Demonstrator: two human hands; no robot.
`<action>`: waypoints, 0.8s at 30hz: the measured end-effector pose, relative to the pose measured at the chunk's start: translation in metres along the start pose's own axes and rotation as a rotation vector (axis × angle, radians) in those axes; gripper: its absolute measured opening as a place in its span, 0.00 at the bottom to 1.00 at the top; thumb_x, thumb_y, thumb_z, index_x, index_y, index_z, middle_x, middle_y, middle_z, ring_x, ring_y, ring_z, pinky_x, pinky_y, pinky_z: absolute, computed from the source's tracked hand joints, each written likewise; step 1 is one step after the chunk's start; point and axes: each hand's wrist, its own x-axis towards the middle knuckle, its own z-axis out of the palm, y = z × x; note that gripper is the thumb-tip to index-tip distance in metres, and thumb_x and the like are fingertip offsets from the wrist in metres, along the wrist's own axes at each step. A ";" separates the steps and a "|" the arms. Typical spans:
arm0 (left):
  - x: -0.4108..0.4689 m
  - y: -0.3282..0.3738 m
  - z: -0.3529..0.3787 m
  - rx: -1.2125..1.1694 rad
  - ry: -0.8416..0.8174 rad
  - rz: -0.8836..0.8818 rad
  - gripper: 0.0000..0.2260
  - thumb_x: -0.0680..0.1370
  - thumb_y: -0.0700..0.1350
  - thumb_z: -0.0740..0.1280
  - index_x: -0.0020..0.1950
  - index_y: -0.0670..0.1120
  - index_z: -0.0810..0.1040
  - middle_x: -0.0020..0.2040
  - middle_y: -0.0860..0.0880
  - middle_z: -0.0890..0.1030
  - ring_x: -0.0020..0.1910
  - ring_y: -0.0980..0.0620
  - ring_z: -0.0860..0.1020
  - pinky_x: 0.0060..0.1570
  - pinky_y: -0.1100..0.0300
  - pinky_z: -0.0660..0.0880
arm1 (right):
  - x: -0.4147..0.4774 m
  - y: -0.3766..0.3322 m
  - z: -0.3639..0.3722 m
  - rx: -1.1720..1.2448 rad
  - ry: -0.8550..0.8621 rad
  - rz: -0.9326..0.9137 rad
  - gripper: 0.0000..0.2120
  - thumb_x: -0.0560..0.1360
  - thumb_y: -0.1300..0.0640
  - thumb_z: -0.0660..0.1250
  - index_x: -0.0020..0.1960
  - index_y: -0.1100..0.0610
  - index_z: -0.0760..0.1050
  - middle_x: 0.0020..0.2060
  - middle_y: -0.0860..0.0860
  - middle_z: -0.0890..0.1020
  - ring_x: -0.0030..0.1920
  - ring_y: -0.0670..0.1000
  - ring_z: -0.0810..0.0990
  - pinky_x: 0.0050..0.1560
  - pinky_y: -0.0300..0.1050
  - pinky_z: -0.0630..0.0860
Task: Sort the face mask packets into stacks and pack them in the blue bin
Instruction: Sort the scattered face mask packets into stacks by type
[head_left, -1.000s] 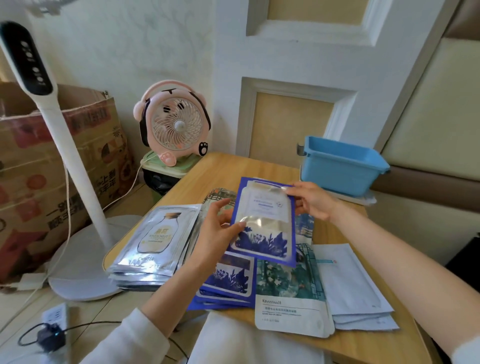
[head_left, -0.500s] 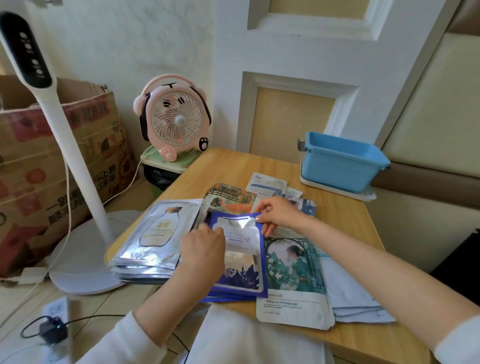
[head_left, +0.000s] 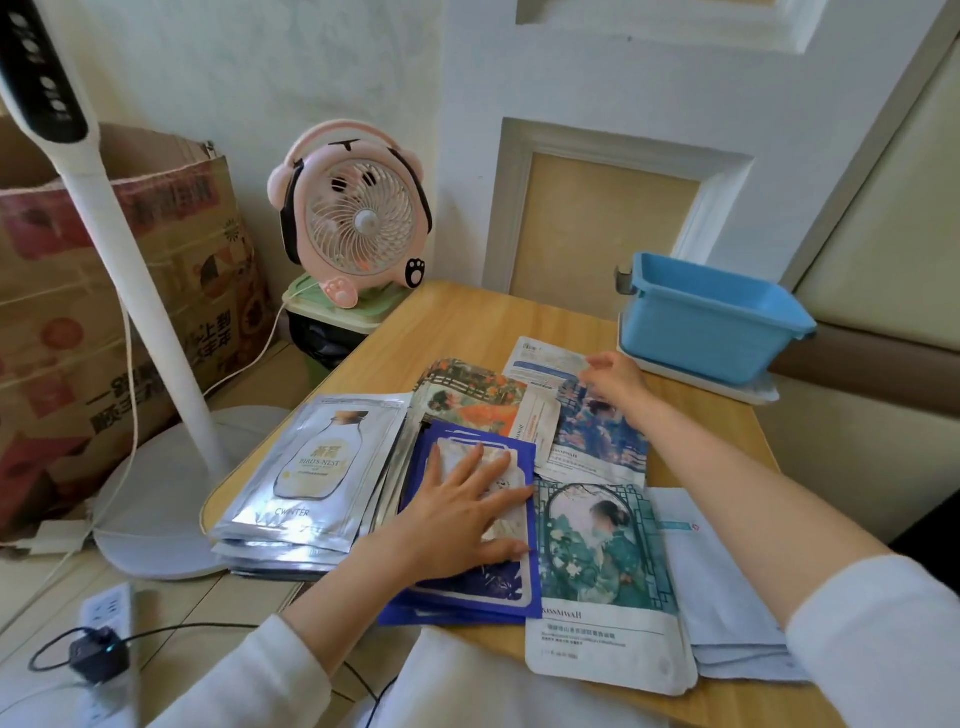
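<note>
Blue stack: left hand presses flat, fingers spread.
Right hand: white packet at its fingertips; grip unclear.
Next: pinch, lift it.

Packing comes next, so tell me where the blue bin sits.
In the head view, the blue bin stands at the far right corner of the table, on a white tray, just beyond the right hand.
</note>
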 end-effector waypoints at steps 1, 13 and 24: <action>0.000 -0.001 0.003 -0.015 0.021 0.002 0.35 0.69 0.71 0.40 0.75 0.62 0.47 0.78 0.52 0.43 0.76 0.48 0.37 0.70 0.35 0.39 | 0.006 0.001 0.001 0.017 0.004 0.032 0.19 0.73 0.59 0.69 0.62 0.58 0.73 0.58 0.55 0.77 0.57 0.55 0.77 0.61 0.54 0.74; -0.002 0.001 0.009 -0.094 0.105 -0.012 0.32 0.70 0.68 0.41 0.74 0.62 0.52 0.78 0.54 0.46 0.76 0.51 0.38 0.71 0.37 0.36 | 0.038 -0.020 0.003 0.334 -0.058 0.419 0.08 0.72 0.66 0.69 0.49 0.61 0.73 0.34 0.53 0.75 0.30 0.47 0.68 0.28 0.37 0.65; -0.001 0.000 0.008 -0.085 0.093 -0.018 0.32 0.71 0.68 0.41 0.74 0.63 0.51 0.78 0.54 0.45 0.76 0.51 0.38 0.70 0.38 0.34 | 0.010 -0.070 -0.010 0.707 -0.006 -0.186 0.09 0.79 0.55 0.61 0.46 0.59 0.75 0.44 0.57 0.83 0.38 0.49 0.84 0.40 0.42 0.81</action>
